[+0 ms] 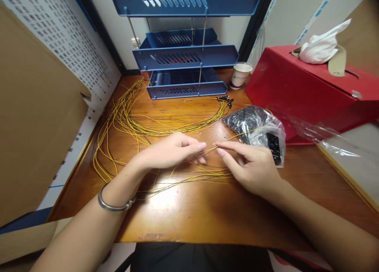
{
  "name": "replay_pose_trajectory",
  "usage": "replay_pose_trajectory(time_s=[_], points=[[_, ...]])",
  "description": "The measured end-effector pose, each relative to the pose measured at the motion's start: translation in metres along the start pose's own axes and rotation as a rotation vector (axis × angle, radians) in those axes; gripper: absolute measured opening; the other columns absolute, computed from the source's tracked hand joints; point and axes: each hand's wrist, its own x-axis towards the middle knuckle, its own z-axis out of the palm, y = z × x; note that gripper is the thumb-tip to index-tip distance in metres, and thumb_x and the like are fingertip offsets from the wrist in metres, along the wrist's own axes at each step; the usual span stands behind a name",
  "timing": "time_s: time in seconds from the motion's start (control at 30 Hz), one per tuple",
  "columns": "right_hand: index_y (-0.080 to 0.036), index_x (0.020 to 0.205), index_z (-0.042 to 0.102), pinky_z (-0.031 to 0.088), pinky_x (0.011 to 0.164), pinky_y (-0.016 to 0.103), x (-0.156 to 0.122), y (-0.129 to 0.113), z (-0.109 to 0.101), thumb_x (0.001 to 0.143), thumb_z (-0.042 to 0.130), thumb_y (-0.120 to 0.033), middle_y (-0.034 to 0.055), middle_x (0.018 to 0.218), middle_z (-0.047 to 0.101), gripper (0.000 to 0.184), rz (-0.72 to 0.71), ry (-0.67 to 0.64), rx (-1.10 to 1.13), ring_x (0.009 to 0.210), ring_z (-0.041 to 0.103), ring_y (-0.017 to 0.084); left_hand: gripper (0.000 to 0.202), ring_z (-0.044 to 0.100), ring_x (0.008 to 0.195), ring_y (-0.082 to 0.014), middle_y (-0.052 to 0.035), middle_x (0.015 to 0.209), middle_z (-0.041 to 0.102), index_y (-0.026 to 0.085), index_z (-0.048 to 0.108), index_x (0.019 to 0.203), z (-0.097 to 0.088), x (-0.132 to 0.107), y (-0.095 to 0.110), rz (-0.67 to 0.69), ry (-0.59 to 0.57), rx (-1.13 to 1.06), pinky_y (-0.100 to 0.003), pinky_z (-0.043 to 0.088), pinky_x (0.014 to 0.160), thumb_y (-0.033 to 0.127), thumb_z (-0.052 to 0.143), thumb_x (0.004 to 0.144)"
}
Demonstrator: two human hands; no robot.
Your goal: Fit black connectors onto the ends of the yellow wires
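Observation:
Between my two hands runs a thin yellow wire (211, 149), with a dark strand close along it. My left hand (177, 150) pinches it between thumb and fingers. My right hand (251, 165) grips it a short way to the right with thumb and forefinger. One yellow end rises past the right hand toward a clear plastic bag (251, 122) of small black parts. Behind my hands lies a loose bundle of yellow and black wires (124, 114), curving to black connectors (225, 101) at its right end. More yellow wires (177, 183) lie below my hands.
A blue tiered tray (186, 58) stands at the back, a paper cup (240, 75) beside it. At right is a red box (284, 82) with a tissue (321, 45) on top. Brown cardboard (38, 106) stands at left. The wooden table's (207, 220) front edge is near me.

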Motion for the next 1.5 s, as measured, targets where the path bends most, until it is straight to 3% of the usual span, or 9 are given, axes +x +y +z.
replay_pose_trajectory(time_s=[0.17,0.57,0.63,0.73,0.9,1.07,1.2,1.37,1.5], points=[[-0.012,0.098,0.079,0.053,0.053,0.022,-0.001,0.001,0.001,0.089,0.067,-0.019,0.0061,0.082,0.08,0.017,0.018,-0.002,-0.009,0.051,0.066,0.011,0.036,0.072,0.088,-0.019,-0.0072,0.097,0.08,0.015,0.08,0.099,-0.012,-0.009,0.005,-0.081,-0.018,0.211,-0.026,0.053,0.08,0.044,0.059,0.095],[-0.015,0.098,0.079,0.039,0.04,0.023,0.003,0.002,-0.003,0.089,0.067,-0.025,0.0027,0.072,0.076,0.018,0.108,0.093,-0.08,0.035,0.041,0.006,0.025,0.072,0.08,-0.0155,-0.007,0.091,0.08,0.014,0.08,0.097,-0.011,-0.007,0.0,-0.183,-0.144,0.162,-0.019,0.05,0.069,0.034,0.069,0.087],[-0.014,0.1,0.079,0.039,0.04,0.023,0.003,0.002,-0.003,0.089,0.067,-0.024,0.0036,0.074,0.077,0.019,0.11,0.076,-0.037,0.036,0.042,0.006,0.026,0.072,0.081,-0.0157,-0.0079,0.09,0.08,0.013,0.08,0.095,-0.01,-0.006,-0.001,-0.166,-0.145,0.171,-0.02,0.051,0.071,0.034,0.065,0.09],[-0.013,0.11,0.075,0.041,0.042,0.023,0.0,-0.001,-0.003,0.09,0.065,-0.022,0.0041,0.081,0.08,0.025,0.108,-0.078,0.101,0.036,0.046,0.007,0.027,0.072,0.08,-0.0156,-0.0091,0.09,0.079,0.012,0.079,0.095,-0.01,-0.005,-0.001,-0.152,-0.138,0.147,-0.021,0.053,0.073,0.033,0.063,0.092],[-0.016,0.118,0.073,0.051,0.052,0.023,-0.007,-0.004,0.003,0.092,0.063,-0.025,0.0058,0.102,0.081,0.03,0.077,-0.31,0.175,0.055,0.068,0.012,0.025,0.072,0.079,-0.0148,-0.0093,0.089,0.08,0.011,0.079,0.095,-0.009,-0.005,0.001,-0.155,-0.14,0.104,-0.021,0.054,0.072,0.029,0.063,0.093],[-0.014,0.104,0.079,0.059,0.066,0.028,-0.003,0.002,0.002,0.09,0.065,-0.026,0.0071,0.094,0.081,0.023,0.128,-0.125,-0.017,0.07,0.076,0.019,0.023,0.073,0.081,-0.0158,-0.0099,0.091,0.08,0.012,0.079,0.097,-0.01,-0.005,-0.001,-0.183,-0.185,0.09,-0.021,0.055,0.074,0.029,0.065,0.091],[-0.012,0.107,0.077,0.061,0.067,0.029,0.002,0.005,-0.002,0.089,0.066,-0.025,0.0104,0.096,0.081,0.025,0.102,0.023,-0.073,0.074,0.077,0.021,0.023,0.073,0.083,-0.0161,-0.0099,0.093,0.08,0.012,0.08,0.096,-0.012,-0.005,-0.001,-0.172,-0.199,0.118,-0.021,0.055,0.076,0.028,0.064,0.091],[-0.015,0.125,0.07,0.059,0.06,0.026,-0.004,0.001,0.0,0.091,0.063,-0.022,0.0065,0.098,0.081,0.035,-0.022,-0.165,0.084,0.067,0.075,0.016,0.026,0.073,0.082,-0.016,-0.0092,0.092,0.08,0.013,0.079,0.097,-0.013,-0.006,-0.001,-0.148,-0.17,0.125,-0.022,0.055,0.076,0.033,0.063,0.092],[-0.015,0.116,0.074,0.057,0.059,0.026,-0.008,0.0,0.003,0.092,0.064,-0.024,0.0065,0.095,0.081,0.028,-0.036,-0.208,0.078,0.062,0.073,0.015,0.039,0.072,0.087,-0.0174,-0.0094,0.098,0.079,0.013,0.078,0.1,-0.014,-0.007,-0.002,-0.114,-0.12,0.137,-0.024,0.055,0.079,0.046,0.056,0.097]])
